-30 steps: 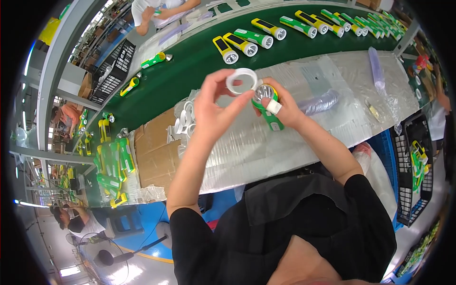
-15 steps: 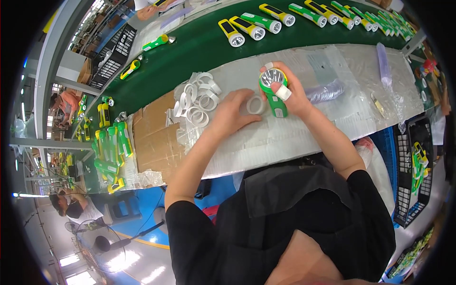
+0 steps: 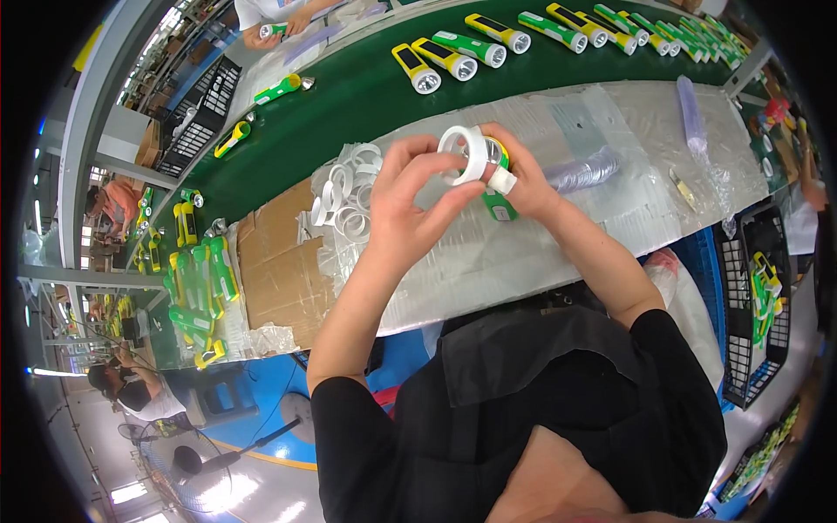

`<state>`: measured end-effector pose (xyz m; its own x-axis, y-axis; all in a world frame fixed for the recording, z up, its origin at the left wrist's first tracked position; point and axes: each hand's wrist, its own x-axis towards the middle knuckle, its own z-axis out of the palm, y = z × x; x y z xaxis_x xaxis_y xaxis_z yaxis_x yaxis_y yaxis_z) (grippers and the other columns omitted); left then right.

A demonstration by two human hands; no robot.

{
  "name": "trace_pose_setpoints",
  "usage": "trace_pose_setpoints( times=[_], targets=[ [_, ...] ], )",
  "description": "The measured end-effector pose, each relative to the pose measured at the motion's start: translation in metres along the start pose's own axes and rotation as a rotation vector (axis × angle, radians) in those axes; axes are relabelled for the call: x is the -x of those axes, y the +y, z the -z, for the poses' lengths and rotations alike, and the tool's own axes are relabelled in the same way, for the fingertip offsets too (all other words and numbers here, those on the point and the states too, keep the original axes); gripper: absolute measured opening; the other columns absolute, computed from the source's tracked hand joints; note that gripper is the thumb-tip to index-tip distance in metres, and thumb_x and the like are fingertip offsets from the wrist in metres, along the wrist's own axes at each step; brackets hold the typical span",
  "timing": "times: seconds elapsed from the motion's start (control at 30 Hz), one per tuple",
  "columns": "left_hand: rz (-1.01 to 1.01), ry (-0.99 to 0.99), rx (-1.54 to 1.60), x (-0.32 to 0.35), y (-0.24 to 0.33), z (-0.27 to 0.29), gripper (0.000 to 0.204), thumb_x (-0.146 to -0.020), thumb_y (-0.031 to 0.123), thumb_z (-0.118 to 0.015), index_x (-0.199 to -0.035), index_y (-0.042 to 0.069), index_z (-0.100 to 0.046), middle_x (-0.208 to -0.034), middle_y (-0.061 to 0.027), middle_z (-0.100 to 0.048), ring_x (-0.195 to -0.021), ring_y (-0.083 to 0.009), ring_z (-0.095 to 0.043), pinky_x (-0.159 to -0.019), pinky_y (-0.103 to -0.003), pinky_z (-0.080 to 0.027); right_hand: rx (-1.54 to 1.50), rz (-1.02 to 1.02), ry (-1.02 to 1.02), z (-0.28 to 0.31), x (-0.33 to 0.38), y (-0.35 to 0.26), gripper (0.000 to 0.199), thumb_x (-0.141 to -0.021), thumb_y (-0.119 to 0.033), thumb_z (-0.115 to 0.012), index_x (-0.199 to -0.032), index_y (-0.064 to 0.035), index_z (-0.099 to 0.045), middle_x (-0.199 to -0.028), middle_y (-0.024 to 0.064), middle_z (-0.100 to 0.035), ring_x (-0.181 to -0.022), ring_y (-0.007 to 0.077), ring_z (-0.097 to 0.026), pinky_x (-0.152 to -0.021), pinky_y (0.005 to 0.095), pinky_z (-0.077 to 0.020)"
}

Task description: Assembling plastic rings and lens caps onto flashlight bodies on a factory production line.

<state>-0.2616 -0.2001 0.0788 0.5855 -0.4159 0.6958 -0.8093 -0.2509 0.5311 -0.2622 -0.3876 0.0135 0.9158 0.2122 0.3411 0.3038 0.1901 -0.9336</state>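
My left hand (image 3: 408, 196) grips a white plastic ring (image 3: 476, 155) between thumb and fingers, tilted up off the table. Just right of it, my right hand (image 3: 523, 170) is wrapped round a green flashlight (image 3: 500, 207), its silver lamp end facing up. The ring partly covers that lamp end; whether the two touch I cannot tell. White tape is wound round my right thumb. To the left of my hands, a pile of loose white rings (image 3: 349, 196) lies on clear plastic wrap.
Yellow and green flashlights (image 3: 458, 61) line the green belt (image 3: 349, 105) beyond the table. Green flashlight bodies (image 3: 205, 275) are heaped at the left, past a cardboard sheet (image 3: 279, 261). A stack of clear discs (image 3: 586, 170) and a cutter knife (image 3: 683, 189) lie right. Another person's hands (image 3: 279, 30) work at the far side.
My left hand has picked the white ring up off the table and carried it up to the flashlight's lamp end. My right hand still holds the flashlight.
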Motion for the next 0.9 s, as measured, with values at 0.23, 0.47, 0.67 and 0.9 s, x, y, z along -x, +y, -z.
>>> trace_pose_setpoints(
  times=[0.23,0.47,0.67,0.9],
  targets=[
    [0.043,-0.186,-0.103,-0.009,-0.003,0.007,0.031,-0.074,0.019,-0.082,-0.101,0.007,-0.073,-0.1,-0.0077,-0.058,-0.09,-0.0216,-0.057,-0.076,-0.032,-0.047,-0.093,-0.067,-0.071,0.002,0.002,-0.001,0.062,-0.087,-0.04,-0.068,-0.133,-0.0053,-0.045,-0.128,0.0078,-0.052,-0.117,0.0175,-0.052,-0.097,0.0332,-0.0433],
    [0.117,-0.283,-0.036,-0.02,0.002,0.004,0.037,-0.069,0.022,-0.084,-0.101,0.01,-0.074,-0.096,-0.0096,-0.059,-0.088,-0.0265,-0.058,-0.074,-0.036,-0.049,0.215,0.236,-0.119,0.038,-0.007,-0.035,0.055,-0.086,-0.031,-0.073,-0.13,-0.0049,-0.051,-0.133,0.0092,-0.053,-0.119,0.0238,-0.055,-0.097,0.0363,-0.0456],
    [-0.038,-0.193,-0.11,-0.016,0.001,-0.037,0.039,-0.069,0.017,-0.083,-0.101,0.009,-0.062,-0.103,-0.0102,-0.064,-0.095,-0.0313,-0.063,-0.075,-0.039,-0.052,0.999,0.154,-0.415,0.062,-0.018,-0.108,0.039,-0.073,-0.017,-0.077,-0.107,-0.0046,-0.061,-0.095,0.0084,-0.06,-0.086,0.025,-0.06,-0.07,0.0349,-0.0483],
    [0.05,-0.112,0.087,-0.016,-0.004,-0.06,0.041,-0.069,0.016,-0.084,-0.097,0.009,-0.055,-0.094,-0.0076,-0.068,-0.084,-0.0297,-0.065,-0.068,-0.039,-0.053,1.191,-0.016,-0.789,0.052,-0.05,-0.142,0.026,-0.071,-0.007,-0.068,-0.094,-0.0009,-0.059,-0.085,0.0088,-0.054,-0.078,0.0255,-0.058,-0.067,0.0368,-0.0465]
  ],
)
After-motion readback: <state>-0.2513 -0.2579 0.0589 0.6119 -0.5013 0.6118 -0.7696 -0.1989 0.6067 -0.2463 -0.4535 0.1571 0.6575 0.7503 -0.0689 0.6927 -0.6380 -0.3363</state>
